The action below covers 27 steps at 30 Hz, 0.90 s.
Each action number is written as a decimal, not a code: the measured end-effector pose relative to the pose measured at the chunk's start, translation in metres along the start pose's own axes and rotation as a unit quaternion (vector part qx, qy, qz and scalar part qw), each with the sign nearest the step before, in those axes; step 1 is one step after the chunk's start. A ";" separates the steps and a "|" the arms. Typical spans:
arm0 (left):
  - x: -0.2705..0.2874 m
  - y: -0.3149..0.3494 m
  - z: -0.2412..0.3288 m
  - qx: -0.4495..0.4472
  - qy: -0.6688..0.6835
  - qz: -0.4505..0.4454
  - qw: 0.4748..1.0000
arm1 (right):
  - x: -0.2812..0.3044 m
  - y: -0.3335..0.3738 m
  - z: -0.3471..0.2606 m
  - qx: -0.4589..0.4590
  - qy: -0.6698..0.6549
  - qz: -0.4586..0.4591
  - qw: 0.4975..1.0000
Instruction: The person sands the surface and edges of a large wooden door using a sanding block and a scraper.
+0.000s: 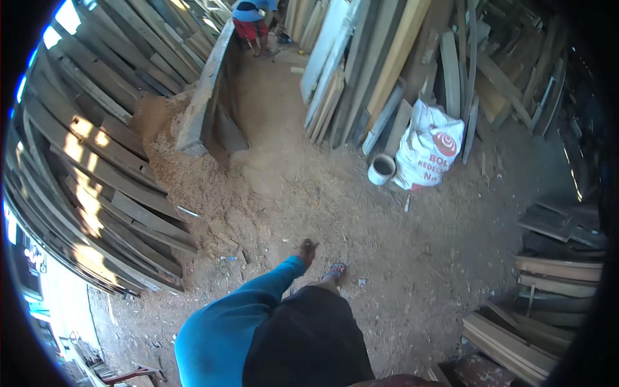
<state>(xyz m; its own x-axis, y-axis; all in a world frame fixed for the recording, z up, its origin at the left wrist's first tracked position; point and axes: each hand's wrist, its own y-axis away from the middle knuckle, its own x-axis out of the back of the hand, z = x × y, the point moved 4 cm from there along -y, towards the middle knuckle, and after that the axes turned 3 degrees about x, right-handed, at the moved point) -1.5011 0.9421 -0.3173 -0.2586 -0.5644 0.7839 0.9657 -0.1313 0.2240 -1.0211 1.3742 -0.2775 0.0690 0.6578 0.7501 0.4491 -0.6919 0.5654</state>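
Observation:
My left hand [308, 252] hangs in front of my body at the end of a blue sleeve [267, 282], above the dirt floor. Its fingers are loosely bent and partly spread, and I see nothing held in them. Close by is my foot [337, 268] in a sandal, below dark shorts [306, 335]. The hand touches no object. My right hand does not show; a dark reddish shape [396, 382] at the bottom edge is too cut off to make out.
Long boards [122, 161] are stacked at left, beside a sawdust heap [184, 174] and a wooden partition [205, 97]. Upright planks [361, 71] lean at the back, with a white sack [429, 145] and a pot [382, 169] before them. Timber [516, 342] lies right. A person [253, 22] is far off.

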 end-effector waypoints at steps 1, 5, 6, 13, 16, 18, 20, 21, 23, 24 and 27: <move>-0.035 0.002 0.054 -0.047 0.005 -0.098 0.994 | 0.009 -0.002 0.004 -0.005 0.026 0.009 1.000; -0.066 0.018 0.160 0.067 0.121 -0.258 0.956 | 0.029 -0.009 0.006 -0.008 0.095 -0.007 0.995; -0.059 0.011 0.178 0.073 0.119 -0.267 0.954 | 0.028 -0.015 0.004 -0.004 0.103 -0.009 0.995; -0.035 -0.068 0.146 -0.137 -0.296 -0.142 0.935 | 0.015 -0.064 0.009 0.085 0.167 -0.061 0.980; -0.032 -0.062 0.182 -0.089 -0.169 -0.207 0.960 | 0.037 -0.085 0.036 0.070 0.187 -0.032 0.979; -0.020 -0.030 0.108 -0.312 -0.368 -0.261 0.836 | 0.016 -0.096 0.020 0.120 0.192 -0.068 0.972; -0.042 -0.009 0.094 -0.187 -0.294 -0.229 0.909 | 0.023 -0.118 0.022 0.136 0.211 -0.064 0.966; -0.043 0.005 0.110 0.005 -0.039 -0.223 0.974 | 0.035 -0.124 0.034 0.123 0.225 -0.055 0.965; -0.047 0.043 0.159 0.274 0.427 -0.112 0.855 | 0.053 -0.132 0.054 0.102 0.241 -0.042 0.964; -0.032 0.054 0.137 0.285 0.413 -0.085 0.861 | 0.044 -0.135 0.047 0.123 0.253 -0.058 0.958; -0.018 0.054 0.105 0.300 0.379 -0.048 0.874 | 0.036 -0.152 0.034 0.156 0.262 -0.070 0.950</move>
<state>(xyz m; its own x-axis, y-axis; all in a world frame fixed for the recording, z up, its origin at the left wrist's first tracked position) -1.4467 1.0312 -0.2584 -0.0272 -0.9820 0.1869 0.6952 0.1157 0.7095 -1.0562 1.5133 -0.3477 -0.4276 0.4411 0.7890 0.6692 -0.4323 0.6044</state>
